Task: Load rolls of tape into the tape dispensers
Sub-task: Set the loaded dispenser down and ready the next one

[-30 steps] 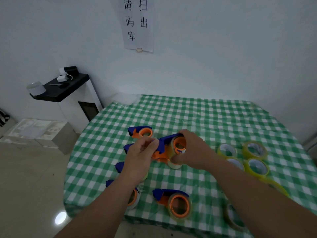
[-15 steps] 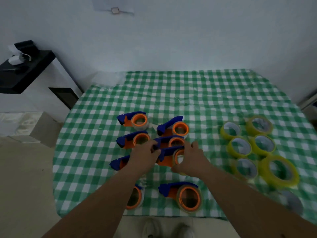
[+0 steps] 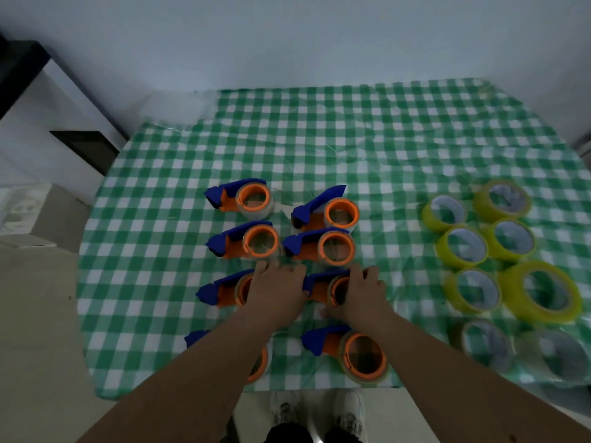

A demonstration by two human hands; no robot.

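Note:
Several blue-and-orange tape dispensers lie in two columns on the green checked tablecloth (image 3: pixel 367 139). My right hand (image 3: pixel 364 295) grips one loaded dispenser (image 3: pixel 326 287) in the third row of the right column, resting it on the cloth. My left hand (image 3: pixel 276 290) lies at the blue handle end of the same dispenser and partly covers the neighbouring dispenser (image 3: pixel 220 290) on the left. Other dispensers sit above (image 3: pixel 326 247) and below (image 3: pixel 351 353). Several yellow-green tape rolls (image 3: pixel 463 247) lie at the right.
A large yellow roll (image 3: pixel 543 292) and two clear rolls (image 3: pixel 489 346) sit near the table's right front corner. A white cabinet with a black top (image 3: pixel 38 123) stands at the left. My shoes (image 3: pixel 319 410) show below the table's front edge.
The camera tilted down. Both hands lowered the held dispenser from above the table down into the third row of the right column.

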